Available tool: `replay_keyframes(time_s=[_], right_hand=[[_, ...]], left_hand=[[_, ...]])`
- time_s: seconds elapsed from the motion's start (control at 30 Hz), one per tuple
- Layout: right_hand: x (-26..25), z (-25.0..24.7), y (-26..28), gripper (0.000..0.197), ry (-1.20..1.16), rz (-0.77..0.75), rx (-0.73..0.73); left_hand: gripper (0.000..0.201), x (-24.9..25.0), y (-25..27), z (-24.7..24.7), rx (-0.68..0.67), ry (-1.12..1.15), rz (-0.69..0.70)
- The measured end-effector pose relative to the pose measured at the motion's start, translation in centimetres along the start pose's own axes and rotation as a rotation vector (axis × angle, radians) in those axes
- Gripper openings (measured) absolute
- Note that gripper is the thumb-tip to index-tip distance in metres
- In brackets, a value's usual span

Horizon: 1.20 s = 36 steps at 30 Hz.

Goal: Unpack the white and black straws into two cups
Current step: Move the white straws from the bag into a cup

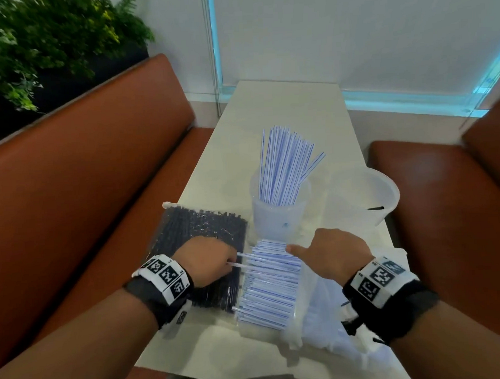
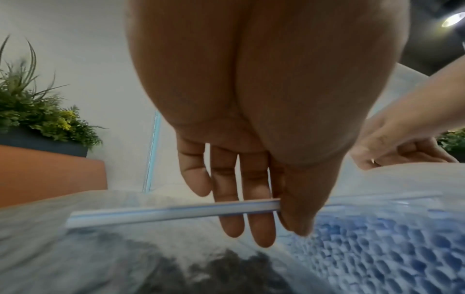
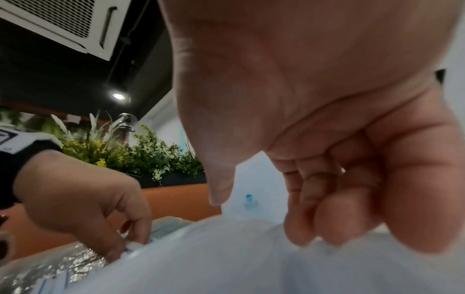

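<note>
While the right hand (image 1: 330, 253) grips the bag (image 1: 311, 315) to steady it, the left hand (image 1: 207, 258) pinches a white straw (image 2: 173, 211) to draw it out.

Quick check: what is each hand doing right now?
Left hand: pinches a white straw.
Right hand: fingers curled on the clear straw bag.

No legible text anywhere

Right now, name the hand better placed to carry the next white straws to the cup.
Left. The left hand already pinches a white straw drawn from the pack; the right hand holds the bag.
</note>
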State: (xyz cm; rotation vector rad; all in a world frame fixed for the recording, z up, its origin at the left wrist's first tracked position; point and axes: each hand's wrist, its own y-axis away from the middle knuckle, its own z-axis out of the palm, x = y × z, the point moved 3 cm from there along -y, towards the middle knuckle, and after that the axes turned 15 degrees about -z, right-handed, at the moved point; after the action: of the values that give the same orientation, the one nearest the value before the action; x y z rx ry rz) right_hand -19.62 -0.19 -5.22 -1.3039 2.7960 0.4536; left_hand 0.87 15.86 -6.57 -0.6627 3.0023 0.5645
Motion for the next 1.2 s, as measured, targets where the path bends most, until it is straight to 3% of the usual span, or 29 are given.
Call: replay_keyframes(time_s=[0.13, 0.27, 0.47, 0.7, 1.03, 1.2], right_hand=[[0.0, 0.5, 0.0, 0.032, -0.090, -0.035, 0.002], [0.1, -0.1, -0.1, 0.028, -0.119, -0.037, 0.036], [0.3, 0.0, -0.2, 0.024, -0.163, -0.029, 0.066], [0.0, 0.0, -0.9, 0.029, -0.176, -0.038, 0.113], [-0.3, -0.6, -0.7, 0.023, -0.032, -0.065, 0.103], [-0.1, -1.3, -0.5, 0.020, -0.041, -0.105, 0.110]], left_hand=[[0.020, 0.5, 0.4, -1.5, 0.110, -0.044, 0.067], [0.026, 2.1, 0.6, -2.4, 0.214, 0.003, 0.161], [0.027, 5.5, -0.1, -2.6, 0.201, 0.043, 0.199], [0.059, 10.5, -1.2, -0.3, 0.075, 0.052, 0.213], [0.048, 12.0, -2.5, -0.6, 0.211, -0.172, 0.244], [0.024, 9.2, -2.1, -2.1, 0.223, -0.146, 0.166]])
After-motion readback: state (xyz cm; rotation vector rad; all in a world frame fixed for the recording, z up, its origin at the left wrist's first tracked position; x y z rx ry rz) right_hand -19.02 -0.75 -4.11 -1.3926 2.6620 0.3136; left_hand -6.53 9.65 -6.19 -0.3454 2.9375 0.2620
